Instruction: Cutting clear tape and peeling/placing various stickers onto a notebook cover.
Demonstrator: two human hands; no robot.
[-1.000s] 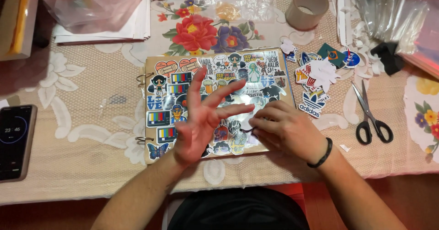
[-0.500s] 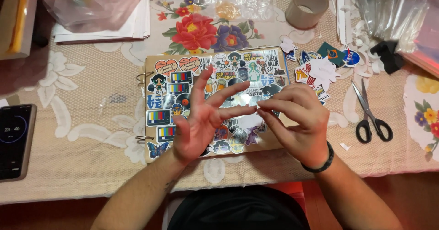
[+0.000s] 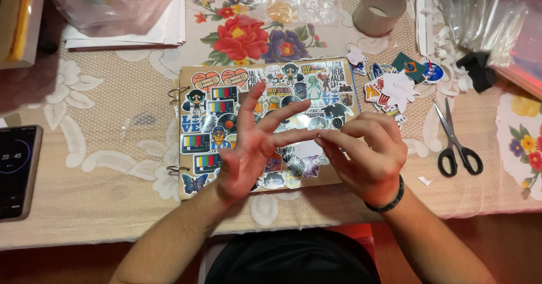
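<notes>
Lace tablecloth (image 3: 101,165) | sticker-covered board (image 3: 226,100) | left hand (image 3: 248,151) fingers spread | right hand (image 3: 367,154) fingers pinching left fingertip

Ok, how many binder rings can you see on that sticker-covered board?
2: one binder ring at the upper left edge of the sticker-covered board, another at its lower left edge. The hands hide none on that side.

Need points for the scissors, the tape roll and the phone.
scissors (image 3: 458,143): head view, on the blades just above the black handles.
tape roll (image 3: 386,8): head view, on its outer wall.
phone (image 3: 17,171): head view, middle of the dark screen.
</notes>
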